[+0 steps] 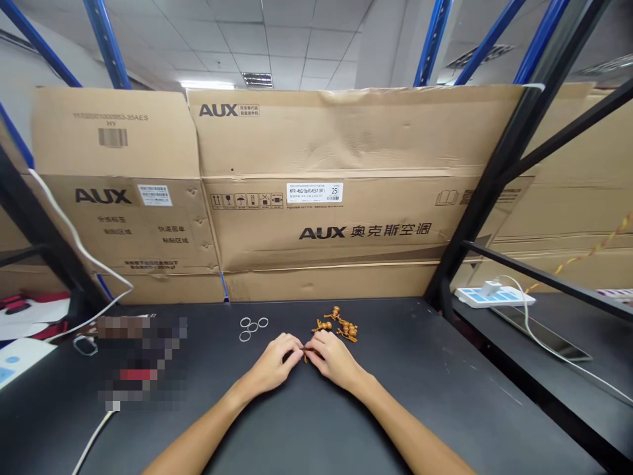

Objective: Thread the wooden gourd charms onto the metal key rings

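Observation:
Near the middle of the black tabletop [306,429], my left hand [275,363] and my right hand [337,361] meet fingertip to fingertip. Both are closed in a pinch around a small piece with an orange-brown cord [305,358]; most of it is hidden by the fingers. Just beyond my right hand lie several small orange-brown gourd-shaped charms [349,330] with cords, one of them close to the knuckles. Past my left hand, several thin silver rings [252,326] rest flat in a loose group.
Printed cardboard [321,231] walls off the back of the table between black rack posts [487,191]. A white power strip [477,298] and a dark phone-like slab [544,333] sit at the right. White cables [93,432] and blurred items occupy the left side.

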A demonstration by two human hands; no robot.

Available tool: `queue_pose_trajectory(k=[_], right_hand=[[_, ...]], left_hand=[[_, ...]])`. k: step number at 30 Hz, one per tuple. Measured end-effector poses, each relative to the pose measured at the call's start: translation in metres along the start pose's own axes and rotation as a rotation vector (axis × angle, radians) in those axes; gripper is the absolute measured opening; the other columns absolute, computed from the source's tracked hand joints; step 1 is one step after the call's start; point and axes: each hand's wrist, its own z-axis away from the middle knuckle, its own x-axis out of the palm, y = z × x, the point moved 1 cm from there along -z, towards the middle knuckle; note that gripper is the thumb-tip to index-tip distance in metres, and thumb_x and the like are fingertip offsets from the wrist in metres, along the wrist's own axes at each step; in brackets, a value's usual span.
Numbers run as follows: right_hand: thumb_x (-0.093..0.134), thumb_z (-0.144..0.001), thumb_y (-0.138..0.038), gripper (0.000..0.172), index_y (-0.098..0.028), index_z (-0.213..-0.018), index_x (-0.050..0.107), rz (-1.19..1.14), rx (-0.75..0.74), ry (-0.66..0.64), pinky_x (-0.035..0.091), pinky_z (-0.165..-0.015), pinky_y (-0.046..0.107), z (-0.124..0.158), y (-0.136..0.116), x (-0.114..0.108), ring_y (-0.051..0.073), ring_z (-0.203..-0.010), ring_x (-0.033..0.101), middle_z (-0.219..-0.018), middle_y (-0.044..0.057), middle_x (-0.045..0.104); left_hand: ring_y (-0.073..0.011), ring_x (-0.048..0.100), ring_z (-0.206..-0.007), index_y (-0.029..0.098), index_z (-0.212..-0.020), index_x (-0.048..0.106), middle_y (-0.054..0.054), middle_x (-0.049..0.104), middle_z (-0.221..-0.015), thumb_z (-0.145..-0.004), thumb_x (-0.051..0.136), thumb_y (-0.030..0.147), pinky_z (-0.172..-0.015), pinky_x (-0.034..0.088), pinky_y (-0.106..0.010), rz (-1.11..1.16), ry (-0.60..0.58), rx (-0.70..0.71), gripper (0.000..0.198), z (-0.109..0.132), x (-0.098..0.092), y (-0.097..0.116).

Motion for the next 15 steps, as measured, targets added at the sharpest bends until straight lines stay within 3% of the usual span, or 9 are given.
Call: queue_pose_trajectory(k=[4,11,15], right_hand=[[0.052,-0.091,-0.022,0.013,-0.019,-0.094,0.064,-0.014,0.006,-0.016,0.044,-0.075,0.031,-0.0002,-0.0032,-0.0006,0.018,-0.083,0.055,-0.086,0.005,0.061],[0.048,-0.092,-0.021,0.017,-0.02,-0.098,0.064,-0.004,0.011,-0.018,0.043,-0.075,0.031,0.0005,-0.0041,-0.0009,0.018,-0.084,0.054,-0.086,0.005,0.059],[0.05,-0.092,-0.024,0.015,-0.02,-0.097,0.063,-0.011,0.011,-0.037,0.042,-0.075,0.03,0.001,-0.0054,-0.0014,0.018,-0.083,0.054,-0.085,0.005,0.058]], left_hand=[[-0.0176,0.055,-0.091,0.019,-0.068,0.058,-0.003,0.064,-0.096,-0.09,0.054,0.031,-0.085,0.043,-0.031,-0.043,0.008,-0.017,0.025,0.0008,0.0026,-0.0043],[-0.018,0.055,-0.093,0.02,-0.079,0.06,-0.004,0.061,-0.102,-0.092,0.045,0.023,-0.089,0.043,-0.034,-0.145,-0.01,0.04,0.021,0.003,0.0032,-0.0042],[-0.0186,0.054,-0.093,0.019,-0.07,0.057,-0.004,0.061,-0.102,-0.09,0.051,0.028,-0.087,0.043,-0.036,-0.176,-0.005,0.029,0.024,0.0038,0.0033,-0.0025]])
